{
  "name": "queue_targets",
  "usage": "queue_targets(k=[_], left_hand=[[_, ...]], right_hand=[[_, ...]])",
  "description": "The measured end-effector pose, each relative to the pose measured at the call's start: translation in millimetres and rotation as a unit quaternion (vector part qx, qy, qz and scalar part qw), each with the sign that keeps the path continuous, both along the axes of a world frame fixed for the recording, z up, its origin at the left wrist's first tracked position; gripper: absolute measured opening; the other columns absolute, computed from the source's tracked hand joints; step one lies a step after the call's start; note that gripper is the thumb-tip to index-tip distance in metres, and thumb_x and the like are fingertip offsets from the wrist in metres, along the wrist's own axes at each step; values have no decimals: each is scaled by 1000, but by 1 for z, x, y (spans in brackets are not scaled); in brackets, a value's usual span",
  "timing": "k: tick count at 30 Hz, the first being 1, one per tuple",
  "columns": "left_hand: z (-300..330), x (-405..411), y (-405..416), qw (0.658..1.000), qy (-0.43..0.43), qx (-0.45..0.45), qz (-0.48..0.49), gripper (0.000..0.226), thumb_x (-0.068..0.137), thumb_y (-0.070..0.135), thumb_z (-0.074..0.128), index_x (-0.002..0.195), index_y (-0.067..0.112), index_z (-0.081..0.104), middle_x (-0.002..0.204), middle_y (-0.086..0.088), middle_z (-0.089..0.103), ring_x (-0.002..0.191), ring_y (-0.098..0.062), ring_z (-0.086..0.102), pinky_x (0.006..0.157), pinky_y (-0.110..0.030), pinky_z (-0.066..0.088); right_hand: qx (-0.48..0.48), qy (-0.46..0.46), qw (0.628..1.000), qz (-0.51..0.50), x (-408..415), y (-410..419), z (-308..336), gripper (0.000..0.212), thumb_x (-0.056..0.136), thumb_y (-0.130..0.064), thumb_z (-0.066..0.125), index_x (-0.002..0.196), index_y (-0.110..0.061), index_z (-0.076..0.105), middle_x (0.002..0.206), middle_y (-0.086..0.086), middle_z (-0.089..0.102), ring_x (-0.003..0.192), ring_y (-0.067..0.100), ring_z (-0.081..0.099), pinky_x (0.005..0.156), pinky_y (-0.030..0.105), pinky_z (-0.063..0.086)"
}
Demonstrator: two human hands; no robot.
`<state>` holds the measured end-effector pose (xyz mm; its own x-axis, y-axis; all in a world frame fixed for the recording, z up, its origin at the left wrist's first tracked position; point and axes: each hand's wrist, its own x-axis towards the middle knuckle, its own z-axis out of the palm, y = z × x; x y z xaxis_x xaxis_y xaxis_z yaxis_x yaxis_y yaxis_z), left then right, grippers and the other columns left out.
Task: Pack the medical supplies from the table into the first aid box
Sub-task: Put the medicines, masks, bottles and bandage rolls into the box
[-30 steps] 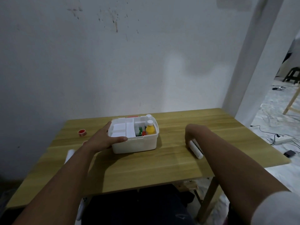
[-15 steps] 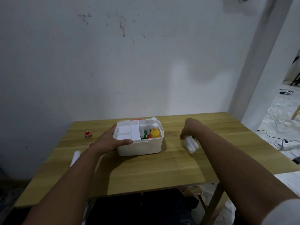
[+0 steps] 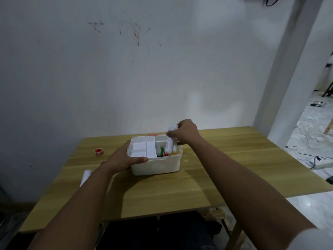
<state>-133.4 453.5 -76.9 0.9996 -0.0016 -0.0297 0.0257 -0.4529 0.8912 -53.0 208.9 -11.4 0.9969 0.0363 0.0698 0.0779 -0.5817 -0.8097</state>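
A white first aid box [image 3: 156, 165] stands open in the middle of the wooden table [image 3: 225, 170]. My left hand [image 3: 124, 159] grips its left front corner. My right hand [image 3: 183, 131] holds white bandage rolls [image 3: 170, 143] upright over the box's right compartment, their lower ends dipping inside. A white divider tray fills the box's left half; a green packet [image 3: 161, 153] and something red and yellow show on the right. Left of the box lie a red tape roll [image 3: 98, 152] and another white roll [image 3: 84, 177], partly hidden by my left arm.
The table stands against a white wall. A pillar rises at the right. On the floor beyond the table's right edge lie a white power strip [image 3: 322, 164] and cables. A small reddish object [image 3: 102, 162] peeks out by my left wrist.
My right hand picked the white rolls up from the table on the right and carried them left, over the box. My left hand stayed on the box.
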Motion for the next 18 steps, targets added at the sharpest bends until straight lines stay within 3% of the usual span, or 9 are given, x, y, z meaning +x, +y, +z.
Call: queue_targets(k=[2, 5, 11, 15, 18], left_hand=[[1, 0, 0, 1000, 3, -1, -3, 97, 54, 57, 86, 133, 52, 31, 124, 13, 45, 117, -21, 44, 66, -29, 56], [-1, 2, 0, 1000, 0, 2, 2, 85, 68, 45, 87, 132, 52, 31, 124, 13, 46, 118, -21, 45, 69, -32, 57], [-3, 4, 2, 1000, 6, -4, -1, 85, 68, 44, 87, 133, 53, 32, 121, 19, 48, 119, -22, 45, 71, -33, 58], [-3, 3, 1, 1000, 0, -8, 0, 83, 69, 43, 87, 130, 54, 33, 114, 26, 46, 117, -21, 46, 70, -32, 57], [-3, 3, 1, 1000, -2, -5, -3, 84, 66, 47, 88, 129, 56, 33, 114, 28, 46, 117, -21, 46, 69, -32, 57]], right_hand=[[-34, -51, 998, -19, 0, 4, -8, 45, 71, -35, 87, 99, -5, 69, 94, 8, 73, 86, 24, 72, 75, 42, 62], [-75, -97, 992, -16, -4, 9, -12, 42, 74, -37, 84, 102, -11, 69, 95, 1, 69, 88, 20, 66, 71, 30, 49], [-163, -143, 976, 15, -7, 5, -14, 35, 81, -30, 79, 106, -9, 65, 103, 5, 68, 95, 24, 65, 71, 30, 44], [-129, -179, 975, 16, -15, 4, -24, 45, 81, -32, 80, 115, -11, 62, 108, 5, 68, 96, 24, 64, 77, 34, 52], [-95, -182, 979, 11, -20, 5, -38, 49, 78, -34, 83, 117, -15, 60, 110, 4, 64, 96, 21, 62, 77, 31, 49]])
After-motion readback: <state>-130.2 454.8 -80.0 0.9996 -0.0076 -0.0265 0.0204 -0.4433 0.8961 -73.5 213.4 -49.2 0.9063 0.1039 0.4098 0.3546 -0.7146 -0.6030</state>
